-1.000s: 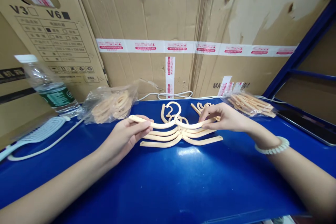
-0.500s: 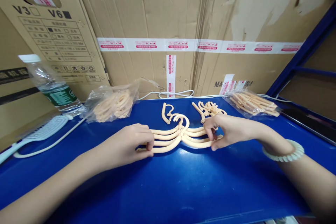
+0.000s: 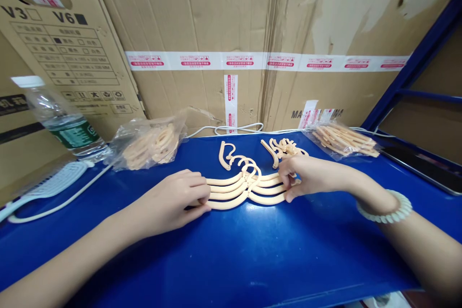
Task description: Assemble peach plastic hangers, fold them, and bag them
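Observation:
Several beige folding clothes hangers (image 3: 227, 196) lie side by side on the blue tabletop (image 3: 231, 260), their curved arms stretching left and right from the middle. Their hooks (image 3: 252, 167) overlap and point away from me. My left hand (image 3: 182, 197) is closed around the left ends of the arms, hiding the tips. At the other side, my right hand (image 3: 298, 178) has thumb and fingers closed on the right ends. Just behind them lies a folded hanger (image 3: 224, 155). A small heap of hangers (image 3: 283, 147) sits beyond my right hand, partly covered by it.
Clear bags of beige hangers stand at the back left (image 3: 151, 147) and back right (image 3: 344, 139). A water bottle (image 3: 68, 127) and a pale hairbrush (image 3: 57, 183) are on the left. A dark phone (image 3: 422, 168) lies at right. Cardboard (image 3: 202, 19) walls the back; a white cable (image 3: 238, 128) runs along it.
The hangers' arms have spread into more even rows, and their hooks have fanned apart slightly. Both hands remain at the ends. The whole view has shifted a little.

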`<state>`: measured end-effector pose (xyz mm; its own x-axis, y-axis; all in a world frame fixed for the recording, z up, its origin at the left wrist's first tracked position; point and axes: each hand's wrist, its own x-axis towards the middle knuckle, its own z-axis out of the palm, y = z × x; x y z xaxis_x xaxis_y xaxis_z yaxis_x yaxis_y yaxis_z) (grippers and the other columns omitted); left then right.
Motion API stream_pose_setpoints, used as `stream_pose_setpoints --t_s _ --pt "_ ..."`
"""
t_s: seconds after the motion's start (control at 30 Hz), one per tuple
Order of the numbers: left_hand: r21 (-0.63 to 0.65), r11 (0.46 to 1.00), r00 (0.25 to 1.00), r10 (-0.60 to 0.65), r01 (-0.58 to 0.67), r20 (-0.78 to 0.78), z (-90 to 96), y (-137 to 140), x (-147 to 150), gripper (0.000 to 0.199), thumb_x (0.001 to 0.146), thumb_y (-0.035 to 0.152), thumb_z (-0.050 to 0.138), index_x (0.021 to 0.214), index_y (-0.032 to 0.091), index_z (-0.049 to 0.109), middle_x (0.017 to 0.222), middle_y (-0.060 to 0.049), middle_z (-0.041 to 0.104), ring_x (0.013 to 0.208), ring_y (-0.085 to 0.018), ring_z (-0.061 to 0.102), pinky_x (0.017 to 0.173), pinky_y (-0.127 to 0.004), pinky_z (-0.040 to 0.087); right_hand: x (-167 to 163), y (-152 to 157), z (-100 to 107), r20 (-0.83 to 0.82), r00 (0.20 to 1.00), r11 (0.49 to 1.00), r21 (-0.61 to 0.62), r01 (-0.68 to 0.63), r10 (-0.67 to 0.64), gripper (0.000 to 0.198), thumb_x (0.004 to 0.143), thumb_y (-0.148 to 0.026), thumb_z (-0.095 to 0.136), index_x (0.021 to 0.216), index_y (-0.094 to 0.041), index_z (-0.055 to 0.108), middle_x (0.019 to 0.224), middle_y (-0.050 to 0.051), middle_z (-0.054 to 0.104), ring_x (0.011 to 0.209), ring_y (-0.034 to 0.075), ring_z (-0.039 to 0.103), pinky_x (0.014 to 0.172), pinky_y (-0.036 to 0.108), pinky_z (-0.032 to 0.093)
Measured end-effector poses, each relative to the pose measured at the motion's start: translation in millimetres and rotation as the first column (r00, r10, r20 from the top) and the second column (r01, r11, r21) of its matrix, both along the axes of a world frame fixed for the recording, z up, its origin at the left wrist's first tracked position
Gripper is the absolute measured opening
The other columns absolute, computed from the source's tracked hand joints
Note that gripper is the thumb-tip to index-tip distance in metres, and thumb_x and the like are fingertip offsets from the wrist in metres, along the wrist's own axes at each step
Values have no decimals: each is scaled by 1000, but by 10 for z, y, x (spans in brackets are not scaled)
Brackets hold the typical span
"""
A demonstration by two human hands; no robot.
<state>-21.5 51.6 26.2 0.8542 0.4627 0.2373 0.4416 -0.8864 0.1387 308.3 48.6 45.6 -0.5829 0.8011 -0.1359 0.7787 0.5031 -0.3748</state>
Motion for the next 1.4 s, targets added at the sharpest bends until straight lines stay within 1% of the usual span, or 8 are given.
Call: stream_pose_setpoints --t_s 0.2,0.4,0.5,0.63,0.77,0.97,1.23,1.4 --pt "44 998 998 41 -39 -42 -11 8 3 16 90 19 52 74 20 55 74 -1 58 68 -17 51 64 -29 33 41 27 16 11 999 999 6 43 -43 14 74 -26 75 79 -17 66 74 1 62 68 16 57 61 26 40" --pt "-12 999 997 43 -43 -63 19 -47 32 11 90 25 55 81 19 55 84 -3 59 75 -18 52 67 -29 37 103 21 62 -135 991 999 45 9 -3 40 80 -47 68 104 -15 62 66 -3 52 58 12 48 55 26 37" --pt "-12 999 997 52 -53 -49 13 -57 53 7 89 24 57 86 18 55 95 -6 60 85 -21 54 73 -32 41 96 20 58 -108 994 998 61 25 -18 55 78 -54 68 114 -13 61 65 -3 51 57 13 48 55 26 37" --pt "24 998 998 57 -56 -22 -49 -34 42 18 88 28 60 104 18 57 120 -11 59 111 -28 53 91 -39 43 46 4 10 34 997 996 50 71 -72 86 67 -61 75 133 -10 53 95 10 67 81 23 62 69 31 46" --pt "48 996 997 71 -71 -10 -117 -16 16 39 89 35 61 125 21 52 131 -11 57 123 -30 49 102 -44 41 8 -17 -17 69 997 999 19 31 -32 108 57 -67 78 142 -10 45 118 15 66 100 31 64 84 34 48" --pt "-1 999 999 41 -41 -22 -125 -25 41 34 92 30 57 126 23 53 130 -8 59 122 -27 52 100 -41 44 -15 -31 29 114 992 999 6 49 -50 67 64 -53 80 119 -19 63 98 6 72 84 26 66 67 29 45" --pt "-3 999 998 44 -44 -34 -112 -34 59 25 94 26 53 119 22 54 125 -7 61 116 -24 55 97 -39 45 -50 -57 83 184 979 996 9 87 -87 44 69 -42 77 105 -18 64 76 2 64 65 18 57 53 26 34" --pt "-9 997 997 78 -78 -7 -127 -36 55 20 93 26 53 113 21 55 121 -8 62 111 -24 58 94 -39 46 -61 -47 69 171 980 994 -4 107 -105 45 70 -39 77 107 -18 62 72 0 60 64 16 54 53 25 33"
